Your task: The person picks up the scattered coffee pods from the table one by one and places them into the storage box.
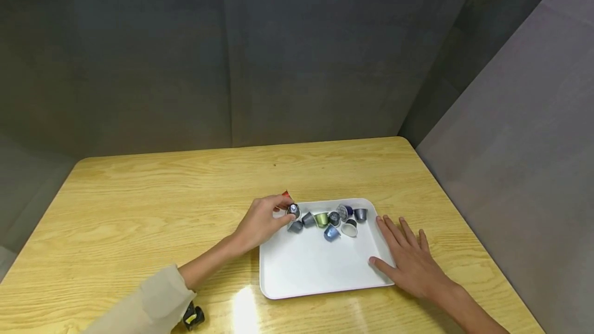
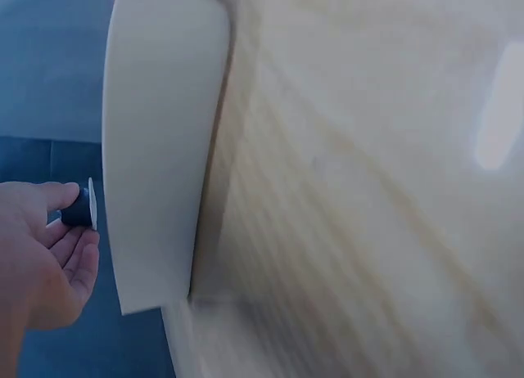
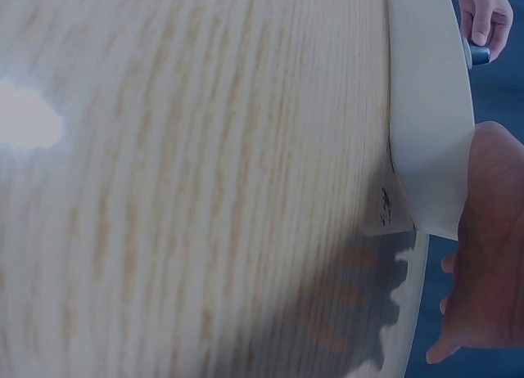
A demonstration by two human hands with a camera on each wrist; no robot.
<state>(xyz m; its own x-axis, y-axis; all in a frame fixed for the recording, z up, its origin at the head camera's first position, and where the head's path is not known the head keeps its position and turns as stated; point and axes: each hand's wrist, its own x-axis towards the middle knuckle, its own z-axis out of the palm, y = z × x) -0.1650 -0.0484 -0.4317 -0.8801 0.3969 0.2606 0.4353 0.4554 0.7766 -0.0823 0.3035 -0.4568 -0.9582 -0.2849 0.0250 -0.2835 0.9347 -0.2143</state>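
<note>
Between thumb and fingers my left hand point(image 1: 262, 220) pinches a dark coffee capsule point(image 1: 293, 210) above the upper left corner of a white tray point(image 1: 320, 267). In the left wrist view that capsule point(image 2: 76, 209) lies sideways, its pale rim to the right. A bit of red point(image 1: 285, 194) shows behind the fingers, mostly hidden. Capsules lie along the tray's far side: grey point(image 1: 308, 219), green point(image 1: 322, 219), black point(image 1: 334, 218), dark grey point(image 1: 360, 214), and a blue one point(image 1: 331, 233) nearer. My right hand point(image 1: 410, 264), fingers spread, touches the tray's right edge.
The tray stands on a wooden table point(image 1: 139, 205) with dark grey partitions point(image 1: 139, 66) behind it and a lighter one point(image 1: 520, 143) on the right. A small black object point(image 1: 194, 317) shows beside the left sleeve point(image 1: 153, 298).
</note>
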